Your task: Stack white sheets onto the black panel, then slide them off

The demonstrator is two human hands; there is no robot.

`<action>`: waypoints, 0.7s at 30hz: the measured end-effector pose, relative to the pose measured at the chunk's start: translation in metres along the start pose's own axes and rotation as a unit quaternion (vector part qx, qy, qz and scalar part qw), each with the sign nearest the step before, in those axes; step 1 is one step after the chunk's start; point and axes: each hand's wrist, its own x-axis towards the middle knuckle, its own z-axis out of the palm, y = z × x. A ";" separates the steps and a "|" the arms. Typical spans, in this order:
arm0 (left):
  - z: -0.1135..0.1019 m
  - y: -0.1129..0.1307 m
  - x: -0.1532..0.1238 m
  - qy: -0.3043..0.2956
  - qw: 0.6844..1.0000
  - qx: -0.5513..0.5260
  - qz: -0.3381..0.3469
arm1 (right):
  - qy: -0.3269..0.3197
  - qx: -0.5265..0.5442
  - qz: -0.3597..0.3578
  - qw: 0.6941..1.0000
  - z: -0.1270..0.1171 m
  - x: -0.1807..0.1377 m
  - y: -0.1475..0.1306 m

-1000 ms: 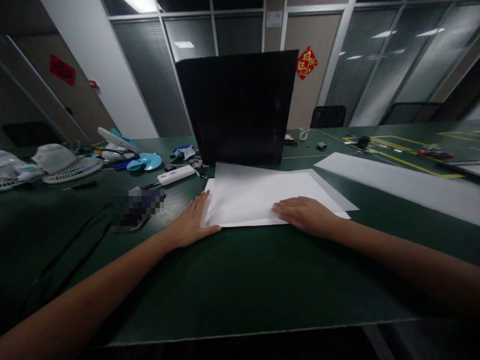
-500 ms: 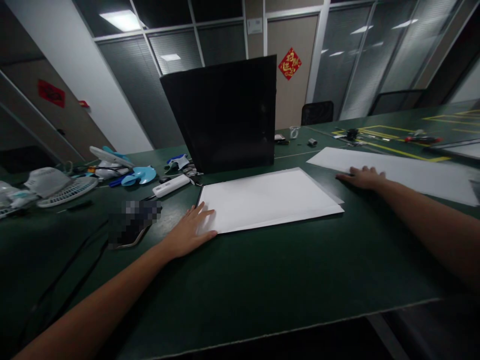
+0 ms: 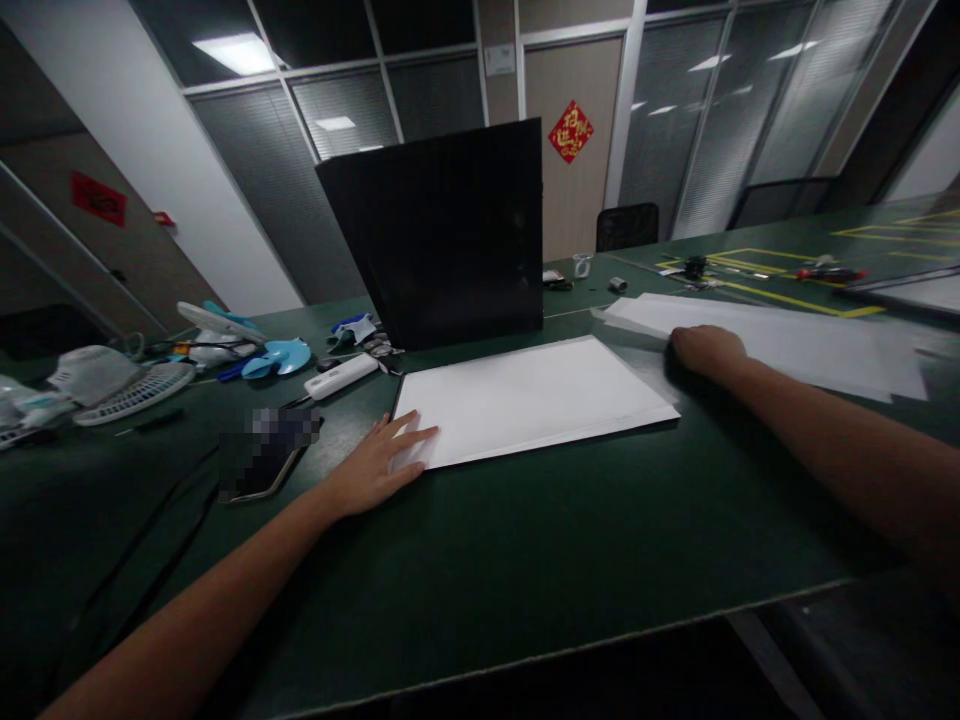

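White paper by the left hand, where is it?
In the head view, that white paper lies mid-picture on the green table, in front of the black panel, with the left hand on its left end.

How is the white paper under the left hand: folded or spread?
Spread: the white paper lies flat, broad face showing, left hand at one end.

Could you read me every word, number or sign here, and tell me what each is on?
"招" and "进": gold characters on the red diamond on the door; its others are too blurred.
Left-hand red sign: too blurred to read.
White notice beside the door: too small to read.
White paper under the left hand: no writing visible.
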 end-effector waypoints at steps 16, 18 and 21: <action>0.003 0.001 0.001 0.031 0.997 -0.036 -0.054 | 0.126 0.045 -0.414 0.900 -0.040 -0.099 -0.124; 0.005 0.000 0.001 0.039 0.995 -0.052 -0.074 | 0.059 0.076 -0.495 0.864 -0.035 -0.113 -0.142; 0.008 -0.002 0.001 0.052 0.993 -0.075 -0.081 | 0.008 0.131 -0.556 0.821 -0.032 -0.127 -0.159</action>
